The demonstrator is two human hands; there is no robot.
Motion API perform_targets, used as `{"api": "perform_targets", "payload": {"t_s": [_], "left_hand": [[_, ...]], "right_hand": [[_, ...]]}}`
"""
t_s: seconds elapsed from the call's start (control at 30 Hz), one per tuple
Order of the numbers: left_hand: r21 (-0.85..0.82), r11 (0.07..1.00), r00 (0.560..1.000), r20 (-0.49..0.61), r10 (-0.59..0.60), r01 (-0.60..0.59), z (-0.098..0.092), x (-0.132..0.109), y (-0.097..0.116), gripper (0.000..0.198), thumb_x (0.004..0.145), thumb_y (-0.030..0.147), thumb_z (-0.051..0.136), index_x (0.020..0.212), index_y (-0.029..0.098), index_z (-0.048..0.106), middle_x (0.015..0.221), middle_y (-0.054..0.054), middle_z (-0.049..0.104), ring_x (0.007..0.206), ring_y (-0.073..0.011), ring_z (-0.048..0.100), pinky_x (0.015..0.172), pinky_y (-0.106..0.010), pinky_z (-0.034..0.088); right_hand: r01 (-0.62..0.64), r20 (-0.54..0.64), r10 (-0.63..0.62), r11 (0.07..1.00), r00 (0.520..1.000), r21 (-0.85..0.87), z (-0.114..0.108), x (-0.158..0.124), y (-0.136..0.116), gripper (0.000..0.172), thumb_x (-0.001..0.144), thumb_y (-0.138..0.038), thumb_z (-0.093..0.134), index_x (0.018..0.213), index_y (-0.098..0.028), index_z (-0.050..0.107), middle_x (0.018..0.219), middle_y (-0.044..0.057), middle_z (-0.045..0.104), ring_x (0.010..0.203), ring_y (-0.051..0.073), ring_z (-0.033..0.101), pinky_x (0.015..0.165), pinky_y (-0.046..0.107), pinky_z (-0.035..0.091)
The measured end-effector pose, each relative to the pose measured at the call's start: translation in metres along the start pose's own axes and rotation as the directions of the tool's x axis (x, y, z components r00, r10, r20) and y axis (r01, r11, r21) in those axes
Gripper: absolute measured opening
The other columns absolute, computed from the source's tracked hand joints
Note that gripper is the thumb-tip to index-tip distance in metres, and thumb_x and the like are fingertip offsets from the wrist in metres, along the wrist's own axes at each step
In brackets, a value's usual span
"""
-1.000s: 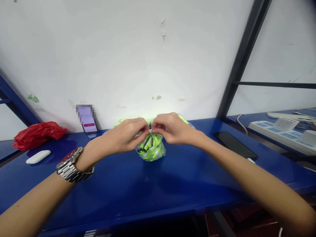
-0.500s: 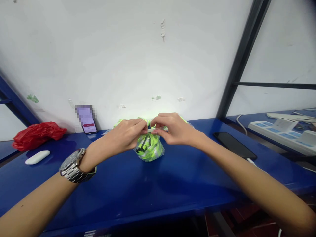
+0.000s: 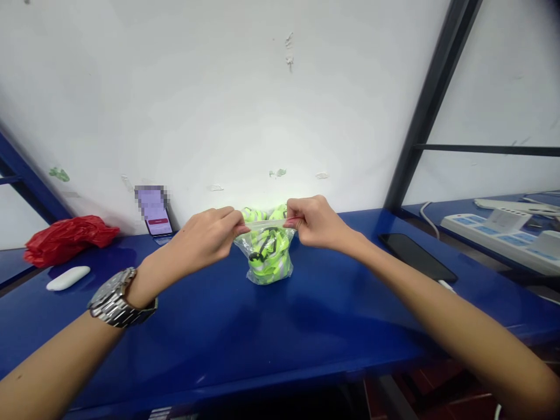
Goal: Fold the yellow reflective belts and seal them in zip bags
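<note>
A clear plastic zip bag [image 3: 270, 262] stands upright on the blue table, filled with bundled neon-yellow fabric that has silver-grey bands and black parts. My left hand [image 3: 214, 233] pinches the left corner of its top edge, and a metal watch [image 3: 120, 298] sits on that wrist. The opposite corner is gripped between the thumb and fingers of my right hand [image 3: 315, 221]. Between both hands the bag's top strip is stretched nearly straight. Behind the bag, more neon-yellow bundles [image 3: 254, 214] lie against the wall, partly hidden by it and by my hands.
A lit phone [image 3: 154, 211] leans on the wall at left, near a red plastic bag [image 3: 67, 238] and a white oval case [image 3: 68, 278]. To the right lie a dark phone [image 3: 417, 256] with a cable and a white power strip [image 3: 494, 239]. A dark metal post [image 3: 420, 122] rises at the table's right.
My hands have moved apart, from close together over the middle of the bag's top to its two corners. The top edge is now pulled taut and more of the bag shows.
</note>
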State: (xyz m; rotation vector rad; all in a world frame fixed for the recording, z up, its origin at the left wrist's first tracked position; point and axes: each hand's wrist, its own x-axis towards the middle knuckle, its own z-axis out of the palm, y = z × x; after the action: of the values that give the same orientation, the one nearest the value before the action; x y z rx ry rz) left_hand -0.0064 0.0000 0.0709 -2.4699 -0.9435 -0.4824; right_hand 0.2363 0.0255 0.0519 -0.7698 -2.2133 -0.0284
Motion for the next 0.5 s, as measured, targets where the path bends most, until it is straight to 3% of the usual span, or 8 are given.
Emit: {"api": "perform_targets", "payload": {"t_s": [0.2,0.33,0.43,0.5], "left_hand": [[-0.119,0.989,0.997,0.021,-0.081,0.083,0.008,-0.009,-0.012,0.014,0.092,0.016,0.037,0.079,0.02,0.04,0.068,-0.002,0.053,0.058,-0.0154,0.053,0.052,-0.026,0.036],[-0.16,0.98,0.993,0.04,-0.113,0.118,0.005,-0.008,-0.015,0.023,0.096,0.031,0.039,0.079,0.019,0.049,0.068,-0.003,0.058,0.06,-0.0163,0.055,0.056,-0.028,0.039],[-0.142,0.984,0.994,0.025,-0.106,0.108,-0.003,-0.011,-0.003,0.037,0.092,0.052,0.047,0.1,0.017,0.056,0.094,-0.01,0.065,0.085,-0.0234,0.062,0.07,-0.033,0.047],[-0.104,0.994,0.999,0.016,-0.038,0.04,-0.007,-0.014,0.01,0.062,0.084,0.064,0.054,0.123,0.016,0.048,0.119,-0.016,0.061,0.105,-0.0301,0.059,0.083,-0.04,0.048]], "right_hand": [[0.026,0.006,-0.026,0.997,1.0,0.069,-0.002,-0.003,-0.002,0.02,0.078,-0.013,0.055,0.062,-0.018,0.044,0.052,-0.004,0.043,0.048,0.008,0.037,0.05,0.022,0.026],[0.034,0.018,-0.036,0.993,0.999,0.115,-0.005,-0.002,-0.006,0.02,0.081,-0.017,0.059,0.063,-0.016,0.05,0.055,-0.003,0.049,0.051,0.009,0.042,0.052,0.023,0.029],[0.035,0.02,-0.039,0.987,0.999,0.159,-0.003,-0.002,-0.014,0.018,0.082,-0.017,0.06,0.065,-0.015,0.055,0.056,-0.002,0.053,0.052,0.009,0.045,0.052,0.023,0.032],[0.035,0.026,-0.043,0.97,0.999,0.24,0.0,-0.003,-0.023,0.018,0.084,-0.018,0.06,0.066,-0.015,0.056,0.057,-0.001,0.055,0.052,0.009,0.047,0.053,0.023,0.034]]}}
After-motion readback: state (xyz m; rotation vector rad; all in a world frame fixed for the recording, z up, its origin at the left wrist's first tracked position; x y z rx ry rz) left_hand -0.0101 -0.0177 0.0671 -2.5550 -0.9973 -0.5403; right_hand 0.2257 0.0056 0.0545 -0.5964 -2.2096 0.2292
